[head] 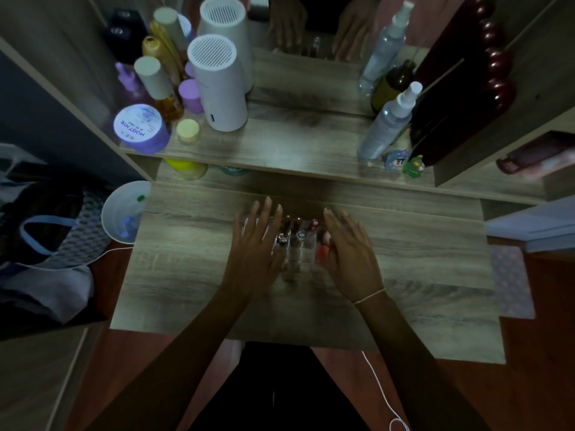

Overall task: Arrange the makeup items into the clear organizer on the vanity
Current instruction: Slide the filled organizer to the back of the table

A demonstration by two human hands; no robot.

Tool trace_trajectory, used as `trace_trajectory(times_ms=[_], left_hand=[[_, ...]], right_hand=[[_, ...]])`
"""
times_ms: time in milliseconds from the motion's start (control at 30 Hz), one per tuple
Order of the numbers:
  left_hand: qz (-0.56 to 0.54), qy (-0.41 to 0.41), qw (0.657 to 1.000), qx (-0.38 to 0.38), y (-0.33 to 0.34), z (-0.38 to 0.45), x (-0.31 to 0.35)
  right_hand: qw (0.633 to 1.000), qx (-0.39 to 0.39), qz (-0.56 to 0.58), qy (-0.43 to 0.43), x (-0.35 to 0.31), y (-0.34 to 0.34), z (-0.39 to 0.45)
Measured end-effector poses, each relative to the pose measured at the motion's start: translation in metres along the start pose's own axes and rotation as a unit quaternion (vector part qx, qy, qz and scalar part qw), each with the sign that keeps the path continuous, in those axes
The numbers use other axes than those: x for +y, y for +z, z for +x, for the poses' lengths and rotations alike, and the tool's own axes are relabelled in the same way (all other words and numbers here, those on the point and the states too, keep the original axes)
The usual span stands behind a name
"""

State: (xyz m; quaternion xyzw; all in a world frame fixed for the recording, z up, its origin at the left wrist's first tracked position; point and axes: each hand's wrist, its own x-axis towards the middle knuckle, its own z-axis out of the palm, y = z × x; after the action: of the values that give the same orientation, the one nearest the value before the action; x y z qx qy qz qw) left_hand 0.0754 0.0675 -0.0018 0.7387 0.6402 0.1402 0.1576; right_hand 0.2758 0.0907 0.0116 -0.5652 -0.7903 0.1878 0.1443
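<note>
Hands flank the clear organizer point(297, 244) on the wooden tabletop point(420, 275). The left hand point(256, 244) lies flat against the organizer's left side, fingers stretched forward and slightly fanned, gripping nothing. The right hand point(348, 253) stands along the right side, fingers straight and close together, palm turned toward the box; whether it presses the wall or only hovers beside it I cannot tell. A thin string bracelet point(370, 295) circles the right wrist.

Between the two palms the organizer sits near the middle of the tabletop, with small makeup items standing upright in its compartments: an orange-red tube point(322, 253) nearest the right hand, and several dark-capped and silver-topped pieces point(298, 234) farther in, too blurred to name.

Beyond, on the raised shelf point(280, 150) below the mirror point(311, 32), a white cylindrical appliance point(217, 85) stands at left among bottles, with a purple tub point(140, 129) marked MOIST HYA and a small yellow-lidded jar point(188, 130) in front. At right stand a clear spray bottle point(389, 119) and two little figurines point(404, 163). A white bin point(123, 213) sits off the tabletop's left edge.
</note>
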Motion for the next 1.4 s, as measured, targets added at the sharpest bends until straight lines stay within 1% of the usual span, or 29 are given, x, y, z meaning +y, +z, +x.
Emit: trace_trajectory(times_ms=[67, 133, 200, 267, 333, 433, 567, 700, 867, 933, 1000, 1067, 1100, 1300, 1400], left_hand=[[-0.029, -0.021, 0.999, 0.010, -0.003, -0.007, -0.007], [-0.042, -0.050, 0.998, 0.015, -0.003, -0.018, -0.017], [-0.031, -0.085, 0.996, 0.009, 0.000, -0.032, -0.029], [-0.016, -0.126, 0.992, -0.009, 0.005, -0.044, -0.042], [-0.006, -0.148, 0.989, -0.030, 0.008, -0.053, -0.052], [0.003, -0.139, 0.988, -0.060, 0.012, -0.061, -0.059], [-0.004, -0.108, 0.989, -0.099, 0.022, -0.069, -0.060], [-0.018, -0.064, 0.991, -0.112, 0.033, -0.080, -0.059], [-0.035, -0.021, 0.995, -0.090, 0.038, -0.084, -0.063], [-0.058, -0.005, 0.996, -0.068, 0.040, -0.084, -0.066], [-0.118, -0.024, 0.993, -0.018, 0.040, -0.082, -0.066], [-0.167, -0.073, 0.983, 0.030, 0.037, -0.074, -0.064], [-0.171, -0.085, 0.981, 0.042, 0.036, -0.069, -0.063], [-0.137, -0.071, 0.986, 0.061, 0.041, -0.062, -0.066], [-0.142, -0.069, 0.985, 0.063, 0.042, -0.061, -0.067]], right_hand=[[0.999, 0.021, 0.031, 0.030, 0.006, 0.003, -0.008], [0.995, 0.067, 0.052, 0.057, 0.010, 0.009, -0.021], [0.984, 0.115, 0.087, 0.106, 0.010, 0.018, -0.037], [0.971, 0.135, 0.118, 0.158, 0.015, 0.031, -0.054], [0.963, 0.132, 0.123, 0.200, 0.019, 0.045, -0.071], [0.961, 0.102, 0.113, 0.231, 0.019, 0.064, -0.086], [0.970, 0.047, 0.096, 0.218, 0.011, 0.083, -0.092], [0.977, 0.019, 0.042, 0.207, 0.008, 0.093, -0.090], [0.981, 0.028, 0.015, 0.191, 0.009, 0.092, -0.087], [0.982, 0.031, 0.002, 0.186, 0.008, 0.090, -0.087], [0.981, 0.041, 0.011, 0.191, 0.008, 0.087, -0.087], [0.978, 0.050, 0.023, 0.199, 0.008, 0.084, -0.085], [0.978, 0.052, 0.024, 0.201, 0.008, 0.083, -0.084], [0.975, 0.068, 0.039, 0.206, 0.011, 0.075, -0.076], [0.966, 0.086, 0.072, 0.231, 0.013, 0.074, -0.073]])
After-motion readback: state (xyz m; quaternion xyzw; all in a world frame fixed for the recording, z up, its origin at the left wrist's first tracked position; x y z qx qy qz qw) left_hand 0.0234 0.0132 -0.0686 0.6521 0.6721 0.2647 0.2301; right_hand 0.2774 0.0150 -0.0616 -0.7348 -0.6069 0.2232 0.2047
